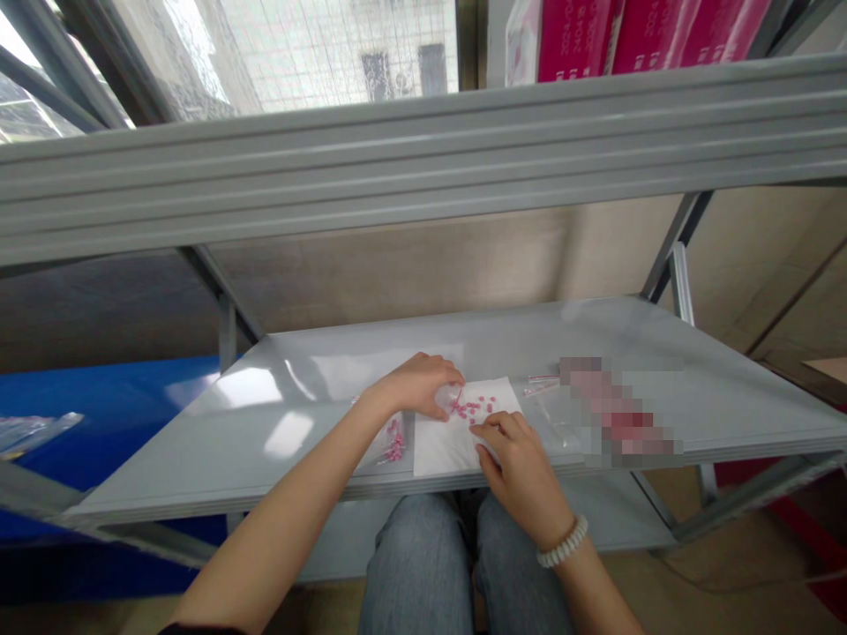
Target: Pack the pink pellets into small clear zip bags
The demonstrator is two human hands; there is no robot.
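Small pink bead-like pieces (474, 407) lie scattered on a white sheet of paper (440, 445) at the table's front edge. My left hand (423, 384) is closed around a small clear container (448, 396), tilted with its mouth toward the pieces; some pink pieces are at its opening. On the right side of the sheet, my right hand (513, 450) has its fingers bent and thumb apart, the index fingertip at one pink piece. Left of the paper, partly behind my left forearm, lies a clear plastic bag (395, 441) with more pink pieces inside.
A clear zip bag (552, 414) and a pixelated reddish item (618, 414) lie right of the paper on the grey table (218, 441). A thick metal beam (423, 159) crosses above the table, with magenta boxes (575, 40) on the shelf behind it.
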